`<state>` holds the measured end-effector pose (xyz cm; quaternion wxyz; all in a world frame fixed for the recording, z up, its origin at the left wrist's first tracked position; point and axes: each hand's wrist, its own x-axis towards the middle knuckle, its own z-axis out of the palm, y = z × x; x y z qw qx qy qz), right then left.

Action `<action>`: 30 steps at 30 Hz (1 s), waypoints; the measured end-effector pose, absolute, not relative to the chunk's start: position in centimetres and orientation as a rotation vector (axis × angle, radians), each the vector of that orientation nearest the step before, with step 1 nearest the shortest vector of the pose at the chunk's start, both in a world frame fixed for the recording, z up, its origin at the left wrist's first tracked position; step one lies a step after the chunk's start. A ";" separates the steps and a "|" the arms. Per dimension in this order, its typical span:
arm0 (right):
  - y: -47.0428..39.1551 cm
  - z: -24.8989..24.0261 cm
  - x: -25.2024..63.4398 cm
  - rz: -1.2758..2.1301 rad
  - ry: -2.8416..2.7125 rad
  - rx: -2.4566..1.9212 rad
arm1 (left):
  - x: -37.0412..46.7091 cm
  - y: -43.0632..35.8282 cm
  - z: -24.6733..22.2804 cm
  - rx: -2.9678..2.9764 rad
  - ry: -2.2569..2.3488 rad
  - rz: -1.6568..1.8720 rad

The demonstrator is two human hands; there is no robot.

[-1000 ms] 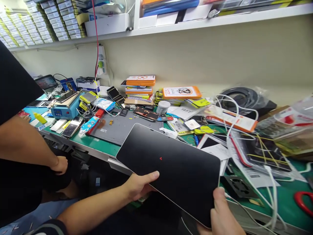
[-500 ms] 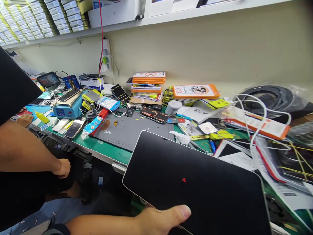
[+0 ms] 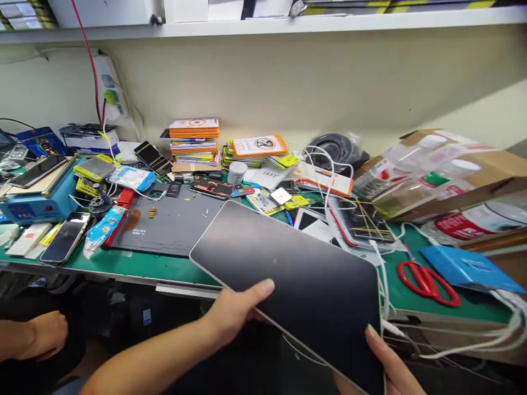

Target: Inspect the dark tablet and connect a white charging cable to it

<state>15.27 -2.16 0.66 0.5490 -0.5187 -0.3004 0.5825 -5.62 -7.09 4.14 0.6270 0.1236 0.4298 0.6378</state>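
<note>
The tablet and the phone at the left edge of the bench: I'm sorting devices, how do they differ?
The tablet is far larger than the phone. The tablet is held tilted above the bench edge by the left hand and right hand; the phone lies flat on the green mat, untouched. Both screens are dark.

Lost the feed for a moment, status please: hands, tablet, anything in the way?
Left hand and right hand both gripping tablet. Screen dark, tilted over bench edge. White cables alongside its right edge.
</note>
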 end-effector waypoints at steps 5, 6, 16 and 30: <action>2.2 5.7 9.7 1.525 -0.521 -1.107 | -8.0 -1.1 5.5 0.399 0.870 1.428; 3.2 6.3 8.8 1.510 -0.495 -1.077 | -8.2 -0.6 5.6 0.434 0.845 1.423; 9.7 5.5 4.8 1.376 -0.378 -0.890 | -12.1 -8.5 3.6 0.670 1.208 1.342; 13.2 3.5 2.4 1.509 -0.249 -0.805 | -20.3 -14.8 3.7 1.210 2.108 1.098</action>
